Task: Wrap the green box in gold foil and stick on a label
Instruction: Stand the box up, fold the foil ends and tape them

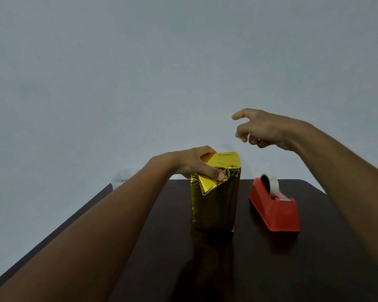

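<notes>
The box (215, 205), fully covered in gold foil, stands upright on the dark table (271, 269). None of its green surface shows. My left hand (192, 164) grips its top from the left. The fingers curl over the far edge, and the thumb presses a folded triangular foil flap (207, 186) against the near face. My right hand (264, 129) hovers in the air above and to the right of the box, touching nothing on the table. Its index finger points left and the other fingers curl toward the thumb. I cannot make out whether they pinch anything. No label is in view.
A red tape dispenser (275, 212) with a roll of pale tape (271, 184) sits on the table right of the box. The table's left edge (74, 216) runs diagonally, with a pale object (122, 175) beyond it. A plain grey wall fills the background.
</notes>
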